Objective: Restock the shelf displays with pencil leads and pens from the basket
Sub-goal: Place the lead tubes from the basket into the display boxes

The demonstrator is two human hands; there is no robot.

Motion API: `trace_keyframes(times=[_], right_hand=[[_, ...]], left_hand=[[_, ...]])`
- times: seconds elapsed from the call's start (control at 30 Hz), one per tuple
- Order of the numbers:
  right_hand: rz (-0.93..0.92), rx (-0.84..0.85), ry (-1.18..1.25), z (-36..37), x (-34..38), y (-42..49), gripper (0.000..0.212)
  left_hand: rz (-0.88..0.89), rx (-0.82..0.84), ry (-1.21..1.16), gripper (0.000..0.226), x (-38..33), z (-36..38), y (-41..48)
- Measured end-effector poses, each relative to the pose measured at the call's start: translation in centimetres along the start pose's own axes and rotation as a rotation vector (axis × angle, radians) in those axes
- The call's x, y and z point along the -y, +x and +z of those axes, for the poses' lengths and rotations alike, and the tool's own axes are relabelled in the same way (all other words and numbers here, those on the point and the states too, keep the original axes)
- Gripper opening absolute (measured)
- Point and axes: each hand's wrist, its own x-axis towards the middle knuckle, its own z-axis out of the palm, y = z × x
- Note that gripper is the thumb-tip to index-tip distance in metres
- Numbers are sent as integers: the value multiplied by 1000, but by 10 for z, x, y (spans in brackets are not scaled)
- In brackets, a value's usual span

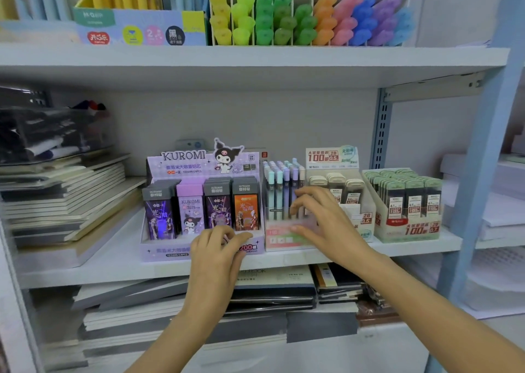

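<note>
- Left hand [218, 247]: sits at the front lip of the purple Kuromi display box [181, 165]. The fingers are curled down against the lip and the thumb points out to the right. Whether anything is pinched under the fingers cannot be told.
- Right hand [321, 216]: fingers are spread wide and fairly straight, and blurred. It holds nothing that can be seen. The fingertips lie in front of the upright pens [279, 190] and the thumb is low against the pink front of the pen display box [279, 240].
- Pencil lead cases [190, 210]: these stand upright in rows inside the Kuromi box, just behind and above the left hand. The front row shows purple, lilac and orange faces.
- Beige-capped lead display [332, 156]: directly behind the right hand and partly hidden by it.
- Green-capped lead display [409, 230]: just to the right of the right hand, apart from it.
- Shelf [113, 261]: all four displays stand side by side near its front edge, under both hands.
- Stacked notebooks [65, 202]: well to the left of the left hand, on the same shelf.
- Highlighters [284, 20]: on the shelf above both hands, sorted by colour.
</note>
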Motion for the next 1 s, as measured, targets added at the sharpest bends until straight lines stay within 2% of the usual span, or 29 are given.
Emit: trace_keyframes(times=[0.1,0.23,0.3,0.37,0.47,0.53,0.87,1.0], right_hand=[[7,8,40,-7,-6,-1,28],[142,-93,-63,-17,-23,-14,58],[200,-68,-165,-20,-29,-23,67],[174,-38,-172,-19,-34,-29,62],[118,-80,-100,-19,-35,-30,39],[103,-128,-55,-18,-37,-30,26],[104,-142,-31,-16,-35,-28,25],[122,-165,-34,-17,-35,-33,38]], left_hand=[[-2,-14,-45,27,-2,7,6],[17,-43,10,23,-3,12,5],[46,-26,30,33,-10,14,5],[46,-6,37,39,-17,17,6],[27,-42,37,31,-19,21,8],[12,-45,36,35,-19,23,8],[-16,-54,37,39,-21,26,11],[-21,-92,41,42,-23,29,11]])
